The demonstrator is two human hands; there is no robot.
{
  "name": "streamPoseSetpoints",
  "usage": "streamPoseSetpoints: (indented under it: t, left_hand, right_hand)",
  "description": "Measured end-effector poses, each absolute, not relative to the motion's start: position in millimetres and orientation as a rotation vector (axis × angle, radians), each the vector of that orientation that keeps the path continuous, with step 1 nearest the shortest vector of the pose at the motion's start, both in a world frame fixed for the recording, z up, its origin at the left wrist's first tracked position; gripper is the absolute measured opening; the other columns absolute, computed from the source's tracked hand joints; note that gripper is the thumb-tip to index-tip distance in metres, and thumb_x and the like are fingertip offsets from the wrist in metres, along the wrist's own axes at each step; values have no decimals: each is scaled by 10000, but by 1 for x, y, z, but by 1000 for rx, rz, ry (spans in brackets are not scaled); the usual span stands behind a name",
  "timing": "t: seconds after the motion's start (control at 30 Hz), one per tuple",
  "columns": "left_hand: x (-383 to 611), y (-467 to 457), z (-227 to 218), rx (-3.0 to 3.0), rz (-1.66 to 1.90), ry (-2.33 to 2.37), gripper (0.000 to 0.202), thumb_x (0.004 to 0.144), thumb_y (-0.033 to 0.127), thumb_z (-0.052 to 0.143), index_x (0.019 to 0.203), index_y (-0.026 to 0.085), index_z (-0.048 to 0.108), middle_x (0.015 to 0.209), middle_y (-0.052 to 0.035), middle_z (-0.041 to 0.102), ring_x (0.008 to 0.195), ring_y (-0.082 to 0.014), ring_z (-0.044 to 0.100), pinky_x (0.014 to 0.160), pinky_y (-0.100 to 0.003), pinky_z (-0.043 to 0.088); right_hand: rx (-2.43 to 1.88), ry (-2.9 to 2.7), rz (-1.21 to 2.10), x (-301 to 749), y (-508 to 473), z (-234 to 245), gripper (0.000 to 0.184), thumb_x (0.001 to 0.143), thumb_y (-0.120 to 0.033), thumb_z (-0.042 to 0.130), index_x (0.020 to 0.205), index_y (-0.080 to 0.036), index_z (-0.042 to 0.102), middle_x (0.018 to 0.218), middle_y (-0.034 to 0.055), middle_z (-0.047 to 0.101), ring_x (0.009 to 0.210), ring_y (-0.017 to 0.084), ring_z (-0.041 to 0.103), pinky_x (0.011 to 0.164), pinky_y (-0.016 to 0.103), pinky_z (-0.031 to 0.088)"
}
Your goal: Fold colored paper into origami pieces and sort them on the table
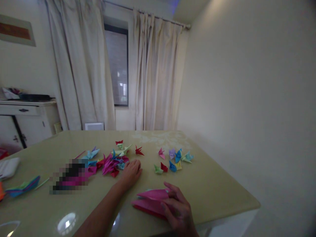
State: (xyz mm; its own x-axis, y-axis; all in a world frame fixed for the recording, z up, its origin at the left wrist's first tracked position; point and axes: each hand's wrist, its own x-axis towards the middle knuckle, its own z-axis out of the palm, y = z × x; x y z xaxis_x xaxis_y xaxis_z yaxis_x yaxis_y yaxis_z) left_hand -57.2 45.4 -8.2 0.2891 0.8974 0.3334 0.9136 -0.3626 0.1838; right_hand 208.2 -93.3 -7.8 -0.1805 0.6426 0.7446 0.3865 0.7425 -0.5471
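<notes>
My right hand (176, 207) grips a pink folded paper piece (148, 204) at the table's near edge. That piece is long and layered, with a red lower layer and a bit of pale green at its top edge. My left hand (132, 171) is stretched forward at the right side of a pile of colourful origami cranes (111, 163). Its fingers are bent and pressed together; whatever they hold, if anything, is hidden. A dark red paper crane (139, 150) lies just beyond it.
Several small folded paper pieces (178, 155) lie at the table's right. A stack of coloured paper (23, 187) and a white object (9, 168) are at the left. A pixelated patch covers part of the pile's left side. A wall (247, 98) borders the right side.
</notes>
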Motion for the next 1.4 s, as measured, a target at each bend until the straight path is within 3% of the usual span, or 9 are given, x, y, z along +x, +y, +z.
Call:
streamPoseSetpoints:
  t: [0.17, 0.4, 0.6, 0.73, 0.9, 1.03, 1.13, 1.23, 1.4]
  left_hand:
    - [-56, 43, -4, -2519, -619, -1736, 102, 978, 163, 453, 984, 223, 536, 1022, -49, 682, 1012, -233, 637, 957, -384, 367]
    - [-55, 42, 2, -2537, -642, -1720, 125, 974, 143, 468, 954, 224, 560, 1002, -42, 684, 975, -223, 641, 944, -376, 405]
    - [-52, 43, 1, -2484, -1107, -1440, 182, 1030, 200, 460, 891, 233, 573, 976, -64, 666, 957, -226, 624, 882, -347, 495]
    - [-43, 33, 22, -2426, -1480, -1182, 99, 1049, 291, 520, 984, 234, 570, 983, -47, 656, 915, -194, 643, 834, -315, 540]
    - [-30, 7, 54, -2331, -1724, -1087, 160, 1008, 299, 627, 1128, 235, 544, 1029, -37, 641, 851, -158, 646, 775, -287, 567]
    - [-19, -19, 63, -2488, -1696, -1020, 188, 993, 230, 641, 1147, 246, 536, 996, -15, 623, 812, -137, 636, 736, -253, 565]
    - [-9, -33, 63, -2720, -1569, -894, 219, 988, 172, 627, 1166, 252, 527, 990, -11, 621, 801, -128, 629, 726, -237, 561]
    - [-2, -39, 65, -2856, -1441, -758, 255, 996, 139, 593, 1208, 259, 520, 1063, -35, 638, 881, -140, 651, 772, -245, 571]
    - [-2, -37, 71, -2798, -1456, -770, 208, 1008, 154, 574, 1188, 248, 529, 1047, -45, 628, 870, -144, 642, 771, -253, 569]
  right_hand:
    - [-823, -1809, 305, 208, -93, -6, 187, 991, -253, 644, 928, -262, 820, 1321, 115, 713, 939, 216, 761, 858, 301, 643]
    - [-864, -1963, 321, 205, -93, -7, 186, 974, -191, 674, 1056, -278, 816, 1231, 77, 750, 1086, 220, 735, 967, 301, 603]
    - [-995, -2059, 123, 196, -86, -11, 153, 933, -162, 729, 1025, -264, 798, 1106, 62, 776, 1021, 247, 709, 933, 381, 585]
    - [-1146, -2020, 59, 192, -82, -16, 209, 889, -147, 758, 1050, -278, 777, 1268, 75, 734, 1146, 292, 674, 999, 437, 562]
    - [-1152, -1939, 45, 193, -80, -23, 671, 869, -261, 803, 1494, -307, 563, 1522, 116, 586, 1328, 351, 595, 1102, 472, 521]
    - [-1068, -1783, 111, 194, -76, -8, 662, 994, -370, 678, 1597, -287, 417, 1587, 123, 515, 1430, 321, 522, 1166, 458, 472]
    - [-980, -1690, 282, 192, -67, 20, 508, 1044, -400, 600, 1521, -251, 512, 1466, 129, 625, 1276, 270, 648, 1051, 378, 553]
    - [-858, -1736, 471, 188, -60, 50, 292, 1066, -416, 565, 1236, -237, 720, 1142, 78, 769, 1009, 218, 735, 884, 296, 588]
    - [-786, -1715, 465, 183, -53, 70, 249, 1044, -407, 614, 975, -219, 762, 902, 35, 765, 833, 188, 714, 774, 264, 553]
